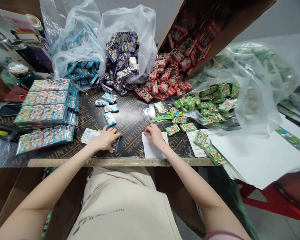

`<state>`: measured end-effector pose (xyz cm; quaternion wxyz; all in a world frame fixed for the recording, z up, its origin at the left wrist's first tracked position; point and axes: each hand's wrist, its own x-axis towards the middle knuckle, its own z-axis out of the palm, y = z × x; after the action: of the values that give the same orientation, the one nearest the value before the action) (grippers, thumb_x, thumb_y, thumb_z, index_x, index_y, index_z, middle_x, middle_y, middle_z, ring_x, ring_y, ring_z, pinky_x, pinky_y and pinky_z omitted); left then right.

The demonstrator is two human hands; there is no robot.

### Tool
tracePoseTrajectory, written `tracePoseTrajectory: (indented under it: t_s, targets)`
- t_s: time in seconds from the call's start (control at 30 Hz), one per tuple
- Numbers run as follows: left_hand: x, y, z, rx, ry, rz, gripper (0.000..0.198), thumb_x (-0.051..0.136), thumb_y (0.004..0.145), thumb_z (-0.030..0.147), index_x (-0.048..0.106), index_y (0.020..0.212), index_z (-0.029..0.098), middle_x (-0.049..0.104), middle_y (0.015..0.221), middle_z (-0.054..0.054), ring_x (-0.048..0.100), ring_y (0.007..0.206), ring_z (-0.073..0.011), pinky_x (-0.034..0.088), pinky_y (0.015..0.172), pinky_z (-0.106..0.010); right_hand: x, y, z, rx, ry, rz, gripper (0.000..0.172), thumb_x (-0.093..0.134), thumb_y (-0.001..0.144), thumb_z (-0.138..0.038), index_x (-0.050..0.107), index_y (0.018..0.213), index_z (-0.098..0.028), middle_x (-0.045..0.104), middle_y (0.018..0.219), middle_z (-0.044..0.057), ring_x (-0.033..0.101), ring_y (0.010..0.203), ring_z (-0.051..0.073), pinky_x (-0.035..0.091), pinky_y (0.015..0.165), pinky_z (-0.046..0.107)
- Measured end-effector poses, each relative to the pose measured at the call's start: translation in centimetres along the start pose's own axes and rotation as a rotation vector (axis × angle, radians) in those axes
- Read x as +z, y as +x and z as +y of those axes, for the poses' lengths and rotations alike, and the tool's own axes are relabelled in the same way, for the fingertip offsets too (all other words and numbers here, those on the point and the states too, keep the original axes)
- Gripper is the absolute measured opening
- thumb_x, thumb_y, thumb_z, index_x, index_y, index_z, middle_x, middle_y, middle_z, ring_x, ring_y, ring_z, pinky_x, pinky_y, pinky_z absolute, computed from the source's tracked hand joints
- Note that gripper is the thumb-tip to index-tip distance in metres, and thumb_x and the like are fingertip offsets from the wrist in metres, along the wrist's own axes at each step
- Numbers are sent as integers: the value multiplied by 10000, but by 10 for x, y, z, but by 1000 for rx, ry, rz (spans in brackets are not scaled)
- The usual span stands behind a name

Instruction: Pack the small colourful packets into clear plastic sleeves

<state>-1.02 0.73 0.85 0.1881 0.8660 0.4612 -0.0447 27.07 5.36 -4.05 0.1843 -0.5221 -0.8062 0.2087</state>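
My left hand (pixel 107 137) rests on the dark board with its fingers curled over a clear plastic sleeve (pixel 115 144) that pokes out at its fingertips. My right hand (pixel 153 134) lies on a white paper (pixel 152 148) near the table's front edge, fingers bent and pinching its upper left corner. Between and beyond the hands lie three loose blue packets (pixel 110 118). A white printed slip (pixel 89 135) sits just left of my left hand.
Plastic bags spill blue packets (pixel 81 71) and purple packets (pixel 120 61) at the back. A tipped cardboard box (pixel 236 20) spills red packets (pixel 165 78). Green packets (pixel 205 105) spread at right. Wrapped packs (pixel 46 110) are stacked at left. White sheets (pixel 255 156) overhang the right edge.
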Motion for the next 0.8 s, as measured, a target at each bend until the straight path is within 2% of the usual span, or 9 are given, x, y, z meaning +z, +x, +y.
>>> tracePoseTrajectory:
  t_s: [0.07,0.17,0.23,0.3,0.37,0.43,0.53,0.67,0.8]
  targets:
    - [-3,5,0,2,-67,-37,707,877,505,221,582,1148,202,586,1066,-96,561,1021,-303,410,912,-442,-1,-3,-2,-12,33,0,161,513,796,-104,552,672,-200,603,780,71,537,791,215,393,735,320]
    - [-25,5,2,19,-242,1,395,806,595,138,633,949,167,576,926,-44,571,843,-211,432,714,-291,-2,-5,1,19,74,7,131,477,799,-130,530,708,-207,601,717,52,541,697,201,385,675,311]
    - [-43,-1,3,8,-351,183,248,756,667,124,646,886,163,565,870,-26,551,802,-184,425,700,-282,-4,-5,4,69,163,16,85,488,808,-185,521,734,-212,600,681,31,541,646,190,388,651,306]
    - [-57,-10,5,-8,-481,438,201,732,731,173,675,924,178,559,875,-25,541,811,-172,433,723,-287,-8,-2,5,128,299,35,73,529,800,-258,517,742,-215,617,688,22,554,641,185,404,657,309]
    - [-62,-18,6,-15,-632,671,189,726,764,249,708,947,204,555,902,-30,545,839,-166,448,736,-287,-15,4,-1,170,450,79,132,579,774,-324,519,735,-213,653,758,38,576,678,187,424,685,322]
    - [-58,-24,9,-25,-758,826,166,734,765,307,737,908,222,547,894,-30,551,849,-163,463,724,-281,-26,12,-17,195,619,129,193,625,750,-373,523,738,-209,678,863,61,592,731,188,437,713,331]
    - [-44,-26,12,-42,-834,939,166,748,755,333,755,891,238,538,862,-24,555,837,-153,476,697,-271,-51,22,-55,185,864,131,245,679,729,-406,534,758,-210,684,985,74,603,844,189,441,764,324]
    - [-31,-27,16,46,-769,986,137,732,780,289,761,908,250,546,857,-22,557,798,-131,481,696,-267,-82,33,-110,112,1010,-55,269,707,733,-424,548,745,-207,672,1052,65,594,965,190,429,816,309]
    - [-33,-31,17,95,-695,1006,116,729,780,227,761,891,241,564,830,-18,555,758,-116,477,679,-253,-90,42,-142,31,967,-264,310,717,725,-448,549,689,-190,666,1029,68,587,1002,198,412,861,317]
